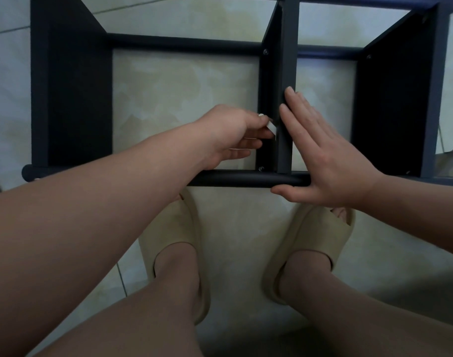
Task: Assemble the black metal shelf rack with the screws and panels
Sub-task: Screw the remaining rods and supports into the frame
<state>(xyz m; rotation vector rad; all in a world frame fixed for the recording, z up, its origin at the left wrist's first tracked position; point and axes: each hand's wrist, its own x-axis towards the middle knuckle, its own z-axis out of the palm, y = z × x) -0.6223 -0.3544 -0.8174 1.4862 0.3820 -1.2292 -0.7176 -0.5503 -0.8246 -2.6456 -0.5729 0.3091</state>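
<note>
Now right hand (331, 161) flat against middle panel (287, 73), left hand (230, 135) beside it

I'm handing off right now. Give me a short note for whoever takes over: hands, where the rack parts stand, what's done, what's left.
Left hand: fingers curled at the left face of the middle panel, pinching something small and white; I cannot tell what it is.
Right hand: open, flat against the middle upright, thumb under the near tube, steadying the frame.
Rack: on the tiled floor just ahead of the slippers. Left panel, middle panel and right panel are in place between the near and far tube.
Done: screw heads show at the middle and right panels.
Left: finish the work at the middle panel; check that all screws are tight.
</note>
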